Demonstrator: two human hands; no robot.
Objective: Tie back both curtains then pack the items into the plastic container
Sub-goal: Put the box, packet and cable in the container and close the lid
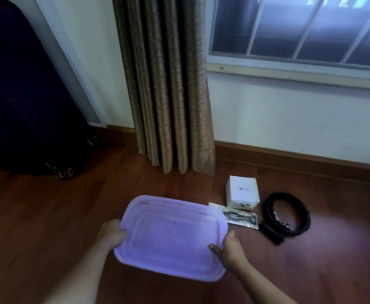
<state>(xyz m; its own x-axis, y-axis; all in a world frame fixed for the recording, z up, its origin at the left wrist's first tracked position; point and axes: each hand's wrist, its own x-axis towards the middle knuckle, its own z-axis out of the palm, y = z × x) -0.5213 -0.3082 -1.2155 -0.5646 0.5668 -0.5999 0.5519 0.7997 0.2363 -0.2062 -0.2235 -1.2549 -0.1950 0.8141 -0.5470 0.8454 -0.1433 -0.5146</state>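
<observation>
The left hand [111,234] and right hand [230,249] clasp the container [171,235] by its short ends, thumbs on top, before the hanging curtain [168,95]. Just right of it on the floor [48,216] lie a packet [239,217], a box [242,191] and a coiled cable [287,213]. A suitcase [21,106] stands at the left wall.

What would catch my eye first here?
The pale purple plastic container glows at centre, gripped at its edges by the left hand and right hand over the wooden floor. Behind it a brown curtain hangs straight down; to its right lie a white box, a flat packet and a coiled black cable.
</observation>
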